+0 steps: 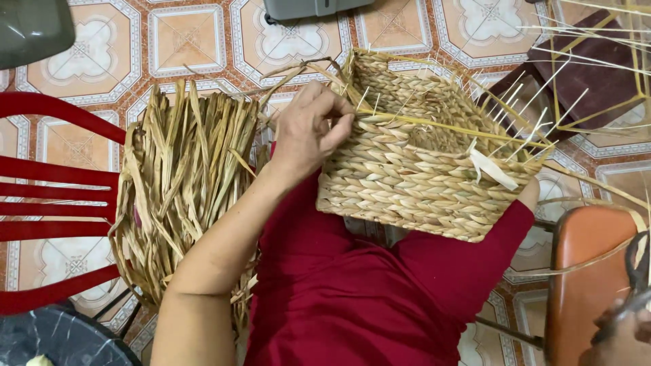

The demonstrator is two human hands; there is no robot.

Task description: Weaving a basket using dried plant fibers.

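The person's lap, in red cloth [352, 298], is closest. The basket [420, 176] rests on it, tipped on its side. It is woven from thick tan strands, and thin pale sticks poke out of its open rim.

The left hand [308, 132] is at the left edge of the basket. Its fingers are closed, pinching a strand [298, 68] right where it meets the weave. The right hand cannot be seen. It seems to be behind the basket on the far right side, so I cannot tell if it is open or closed.

To do this step well, I think the strand should be pulled snug against the row next to it, so no gap shows. It should go over one stick and under the next. The basket should be held steady on the lap. A hard tug could bend the sticks, so a gentle, even pull seems best.

Just left of the arm, a big bundle [183, 183] of dry strands hangs over a red chair [54, 183]. An orange seat [583, 271] is on the right. Farther away is the tiled floor [183, 34] and a dark stool [583, 68].
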